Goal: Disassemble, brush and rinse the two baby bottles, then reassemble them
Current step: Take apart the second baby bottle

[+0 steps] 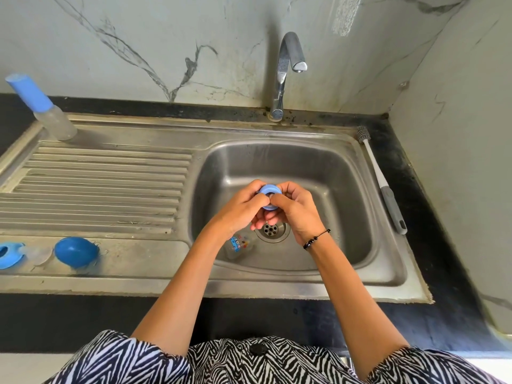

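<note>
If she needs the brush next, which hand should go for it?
Probably the right hand. The brush lies on the sink's right rim, on that hand's side. The left hand could keep the blue ring, which both hands hold.

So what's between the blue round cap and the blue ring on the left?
A clear teat lies between the blue cap and the blue ring on the drainboard, seen in the head view.

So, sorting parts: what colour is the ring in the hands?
Light blue ring, clearest in the head view.
</note>
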The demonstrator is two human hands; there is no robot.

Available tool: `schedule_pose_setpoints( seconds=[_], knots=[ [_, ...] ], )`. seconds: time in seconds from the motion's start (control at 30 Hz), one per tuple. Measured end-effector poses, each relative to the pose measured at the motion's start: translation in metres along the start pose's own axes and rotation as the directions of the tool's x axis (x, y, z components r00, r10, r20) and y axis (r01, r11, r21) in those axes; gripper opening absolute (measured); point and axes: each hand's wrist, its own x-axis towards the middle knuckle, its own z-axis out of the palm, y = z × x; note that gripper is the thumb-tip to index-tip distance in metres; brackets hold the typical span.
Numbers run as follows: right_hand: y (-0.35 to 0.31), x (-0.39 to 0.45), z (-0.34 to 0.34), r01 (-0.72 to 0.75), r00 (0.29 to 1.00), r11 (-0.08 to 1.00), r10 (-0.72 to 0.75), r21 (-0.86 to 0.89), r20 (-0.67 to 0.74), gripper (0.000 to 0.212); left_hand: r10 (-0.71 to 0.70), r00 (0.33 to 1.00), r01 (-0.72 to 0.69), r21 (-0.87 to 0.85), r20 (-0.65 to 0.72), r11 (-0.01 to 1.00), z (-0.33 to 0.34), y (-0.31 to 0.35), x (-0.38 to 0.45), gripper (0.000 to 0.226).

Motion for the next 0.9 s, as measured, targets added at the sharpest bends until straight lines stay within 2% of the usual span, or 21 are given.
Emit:
schedule_pose_setpoints(
  seconds=[0.2, 0.33, 0.6, 0.77, 0.9],
  knots=[
    [0.003, 0.000, -0.004, 0.008, 0.996, 0.998, -0.013, 0.064, 0.088, 0.002, 0.034, 0.997, -0.028, 0.074, -0.072, 0.997, -0.003, -0.003, 0.000, 0.015],
    [0.004, 0.002, -0.007, -0.009, 0.991, 0.997, -0.002, 0.082, 0.131, 0.017, 0.095, 0.982, -0.055, 0.232, -0.161, 0.971, 0.000, -0.005, 0.002, 0.012],
    [0.006, 0.005, -0.011, 0.017, 0.997, 1.000, -0.018, 0.012, 0.081, 0.018, 0.253, 0.931, -0.103, 0.472, -0.265, 0.876, 0.012, -0.013, 0.006, 0.018],
    [0.009, 0.007, -0.009, 0.102, 0.995, 0.983, -0.098, -0.154, 0.030, 0.013, 0.274, 0.926, -0.121, 0.482, -0.260, 0.868, 0.015, -0.015, 0.007, 0.023],
    [0.011, 0.007, -0.007, 0.153, 0.986, 0.949, -0.164, -0.275, -0.016, 0.013, 0.201, 0.960, -0.117, 0.371, -0.195, 0.921, 0.013, -0.016, 0.009, 0.027]
  ],
)
